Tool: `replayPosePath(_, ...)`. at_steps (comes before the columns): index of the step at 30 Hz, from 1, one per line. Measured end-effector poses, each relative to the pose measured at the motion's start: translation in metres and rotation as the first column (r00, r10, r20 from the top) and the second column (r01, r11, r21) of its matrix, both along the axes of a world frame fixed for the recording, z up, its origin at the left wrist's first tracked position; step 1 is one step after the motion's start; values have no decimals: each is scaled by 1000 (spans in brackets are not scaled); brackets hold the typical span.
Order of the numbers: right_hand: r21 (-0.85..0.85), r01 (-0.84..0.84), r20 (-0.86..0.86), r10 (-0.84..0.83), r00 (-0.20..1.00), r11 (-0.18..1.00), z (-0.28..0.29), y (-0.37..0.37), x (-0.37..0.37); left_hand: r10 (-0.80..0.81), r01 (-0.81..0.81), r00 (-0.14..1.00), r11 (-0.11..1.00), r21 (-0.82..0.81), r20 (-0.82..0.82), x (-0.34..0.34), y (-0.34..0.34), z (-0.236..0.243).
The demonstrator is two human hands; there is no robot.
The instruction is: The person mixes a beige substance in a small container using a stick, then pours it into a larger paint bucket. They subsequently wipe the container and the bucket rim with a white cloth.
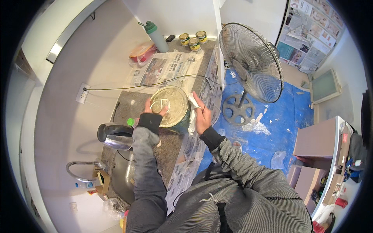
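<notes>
A large round can [173,101] with a dull, gold-coloured metal lid stands on the speckled grey countertop [169,149]. My left hand [156,108] is closed at the near left part of the lid, its fingers at a pale loop-shaped handle. At the can's right side, my right hand [203,116] holds a crumpled white cloth or paper wipe [192,112] against the wall of the can. The wipe partly hides the can's side, and my left sleeve covers part of the counter.
Newspaper [171,70], a green-capped bottle [156,37] and several small tins [194,44] lie beyond the can. A kettle [116,136] and a sink [122,174] are at left. A black cable [155,84] crosses behind the can towards a standing fan [252,62]. Blue sheeting [268,143] covers the floor.
</notes>
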State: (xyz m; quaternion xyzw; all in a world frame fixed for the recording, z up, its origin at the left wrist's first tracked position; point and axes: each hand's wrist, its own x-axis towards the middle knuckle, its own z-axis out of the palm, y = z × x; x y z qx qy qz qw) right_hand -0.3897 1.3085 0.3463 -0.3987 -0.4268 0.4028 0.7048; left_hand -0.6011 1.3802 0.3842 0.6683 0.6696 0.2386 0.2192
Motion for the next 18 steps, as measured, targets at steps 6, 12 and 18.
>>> replayPosePath(6, -161, -81, -232, 42, 972, 984, 2, 5, -1, -76, -7, 961, 954, -299, -264, 28, 22, 60)
replayPosePath(12, -301, -98, -301, 3, 954, 948, 14, 9, 0, -141, 40, 876, 974, -223, -461, 32, 48, 79)
replayPosePath(18, -324, -325, -775, -52, 629, 889, -20, 4, 8, -69, -6, 766, 994, -113, -639, 64, 40, 94)
